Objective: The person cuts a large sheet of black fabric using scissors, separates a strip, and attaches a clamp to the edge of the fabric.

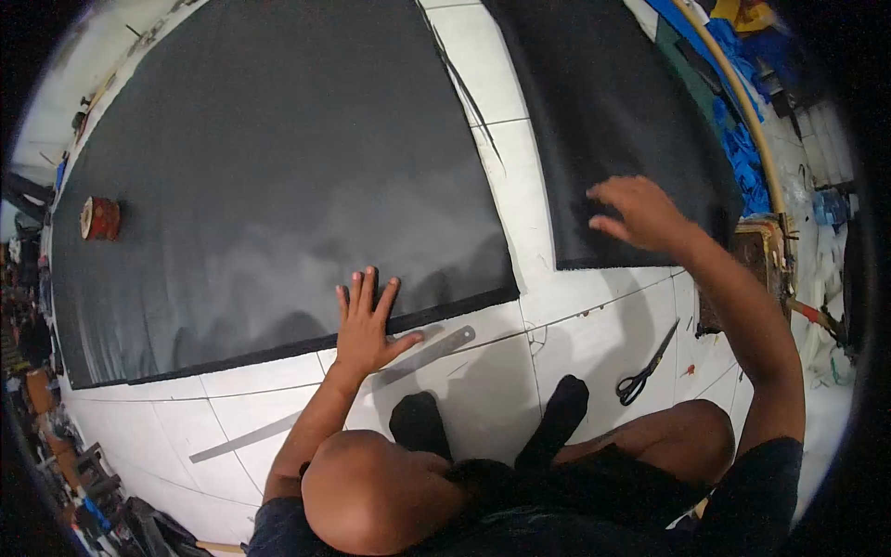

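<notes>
My left hand (368, 327) lies with its fingers spread on the lower edge of a large black sheet (269, 158), the thumb over the white tiles. Over the narrower black sheet (613, 121) at the right, my right hand (640, 215) is held with fingers apart and nothing between them; whether it touches the sheet I cannot tell. A long metal ruler (418, 362) lies slantwise on the floor, partly hidden behind my left forearm. Black-handled scissors (647, 364) rest on the tiles below the right sheet.
A red roll (100, 219) stands on the large sheet's left part. Thin black strips (469, 97) lie in the tiled gap (520, 204) between the sheets. Blue material (740, 162) and a worn box (766, 246) are at the right. My feet are near the ruler.
</notes>
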Demonstrator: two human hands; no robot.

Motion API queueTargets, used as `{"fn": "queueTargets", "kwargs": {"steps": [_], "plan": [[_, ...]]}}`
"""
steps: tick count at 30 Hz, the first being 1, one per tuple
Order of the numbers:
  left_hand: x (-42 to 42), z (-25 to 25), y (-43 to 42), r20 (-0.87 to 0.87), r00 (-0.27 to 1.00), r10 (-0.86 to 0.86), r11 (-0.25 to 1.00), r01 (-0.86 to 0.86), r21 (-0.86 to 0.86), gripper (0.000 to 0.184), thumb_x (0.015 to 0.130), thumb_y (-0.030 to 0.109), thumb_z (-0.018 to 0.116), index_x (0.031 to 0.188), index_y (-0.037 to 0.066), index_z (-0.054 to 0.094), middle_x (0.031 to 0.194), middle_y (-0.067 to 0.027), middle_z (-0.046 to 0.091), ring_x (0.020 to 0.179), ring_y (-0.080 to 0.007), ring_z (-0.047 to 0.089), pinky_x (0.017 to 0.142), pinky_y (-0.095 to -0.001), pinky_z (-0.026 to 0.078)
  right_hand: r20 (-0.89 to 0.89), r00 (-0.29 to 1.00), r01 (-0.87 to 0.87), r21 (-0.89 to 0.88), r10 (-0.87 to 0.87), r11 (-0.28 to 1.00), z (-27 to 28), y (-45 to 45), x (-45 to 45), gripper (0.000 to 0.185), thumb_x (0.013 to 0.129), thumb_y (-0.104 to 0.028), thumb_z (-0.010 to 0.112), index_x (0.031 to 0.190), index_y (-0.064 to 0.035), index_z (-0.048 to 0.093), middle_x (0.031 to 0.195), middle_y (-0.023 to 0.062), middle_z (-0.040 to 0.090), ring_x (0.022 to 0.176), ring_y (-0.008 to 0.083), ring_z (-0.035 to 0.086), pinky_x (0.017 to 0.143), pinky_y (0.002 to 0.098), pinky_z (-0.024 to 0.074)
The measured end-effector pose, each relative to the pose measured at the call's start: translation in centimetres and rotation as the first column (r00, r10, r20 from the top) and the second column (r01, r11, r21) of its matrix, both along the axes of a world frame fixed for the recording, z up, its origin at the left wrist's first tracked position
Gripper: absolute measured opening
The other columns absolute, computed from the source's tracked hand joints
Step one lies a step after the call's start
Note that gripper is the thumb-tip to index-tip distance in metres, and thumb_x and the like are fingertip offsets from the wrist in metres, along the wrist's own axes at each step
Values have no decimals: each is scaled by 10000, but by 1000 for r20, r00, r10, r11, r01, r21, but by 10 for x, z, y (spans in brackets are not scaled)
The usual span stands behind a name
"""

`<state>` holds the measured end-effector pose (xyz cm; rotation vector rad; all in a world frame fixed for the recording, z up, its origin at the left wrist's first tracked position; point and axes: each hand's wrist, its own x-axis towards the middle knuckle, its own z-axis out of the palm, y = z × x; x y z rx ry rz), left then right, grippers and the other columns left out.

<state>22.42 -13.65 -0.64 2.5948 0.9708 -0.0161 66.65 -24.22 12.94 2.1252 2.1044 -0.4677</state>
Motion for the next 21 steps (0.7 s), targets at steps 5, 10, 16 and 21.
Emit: {"fn": "queueTargets", "kwargs": {"steps": [5,10,16,21], "plan": [[1,-31,9,-146,975,-168,981,180,75,939,802,699,565,1524,179,263,1572,-233,152,1447,-418,155,1125,-632,114,-195,954,-239,-48,226,970,-74,-23,-37,453,865,-385,660,1225,-123,576,1234,117,562,1149,283,526,937,445,414],[5,-33,11,-239,957,-164,986,167,-11,933,786,636,639,1515,186,272,1571,-228,158,1446,-412,170,1130,-629,111,-492,831,-196,178,260,964,-120,-35,-80,366,846,-298,721,1160,-135,627,1180,66,577,1112,245,562,927,410,444],[23,5,20,-299,934,-193,978,161,-130,941,789,636,631,1506,136,281,1577,-250,81,1463,-414,82,1141,-627,44,-530,838,-193,-62,131,979,-50,-30,-45,359,885,-375,652,1112,-97,640,1053,81,622,1024,246,599,888,414,448],[71,93,53,-486,843,-233,963,129,-238,856,815,598,616,1477,132,339,1566,-193,190,1454,-385,145,1155,-599,82,-435,859,234,-132,-269,963,66,-58,-30,436,875,-430,651,1088,-50,649,1046,126,645,1000,301,612,883,441,461]]}}
